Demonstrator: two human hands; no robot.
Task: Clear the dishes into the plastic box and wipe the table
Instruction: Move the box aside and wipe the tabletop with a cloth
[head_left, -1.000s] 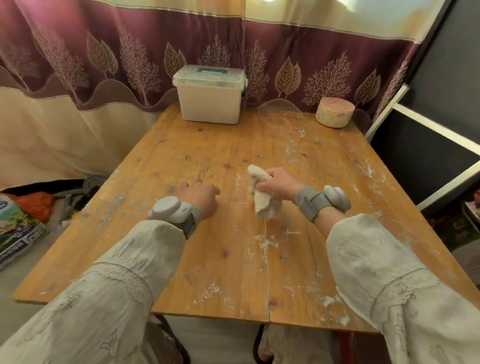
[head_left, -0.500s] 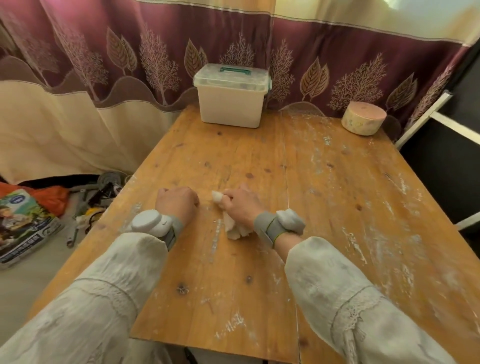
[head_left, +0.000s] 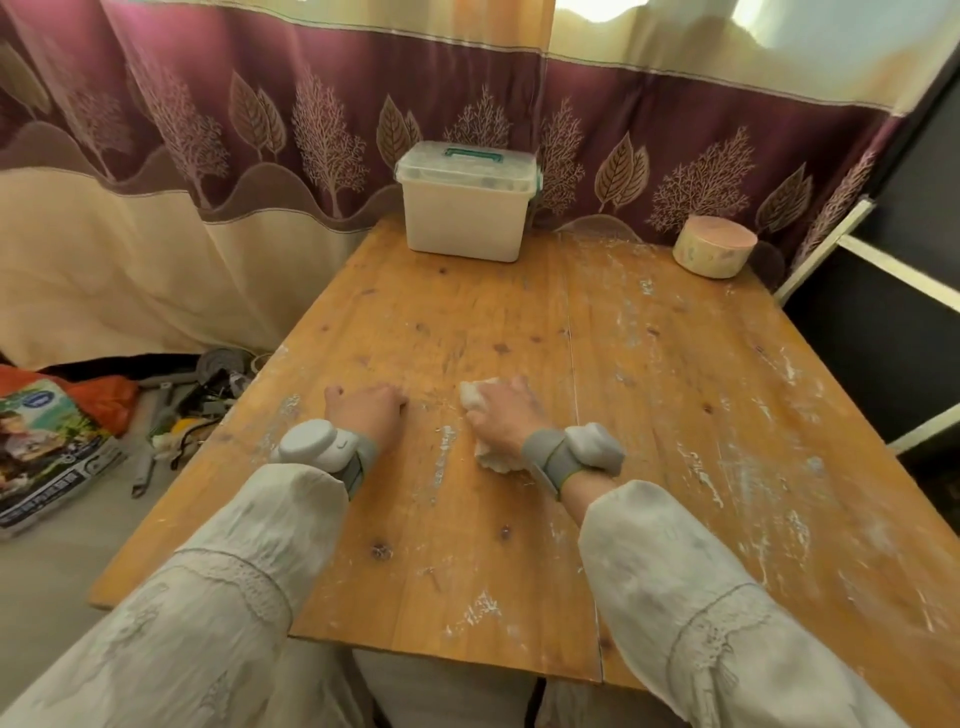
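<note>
Right hand (head_left: 501, 415) gripped white cloth (head_left: 491, 457), pressed on tabletop (head_left: 675, 364). Left hand (head_left: 366, 410) fisted, grip empty. Plastic box (head_left: 465, 208) lidded.

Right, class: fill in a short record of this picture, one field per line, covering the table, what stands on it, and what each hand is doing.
surface: wooden table, streaked with white marks
box: plastic box, lid on, at far edge by the curtain
other item: round tin, far right corner
left hand: fist resting on table, holds nothing
right hand: grips a white cloth pressed to the table
dishes: none in view
floor, left: tools and a bag
</note>
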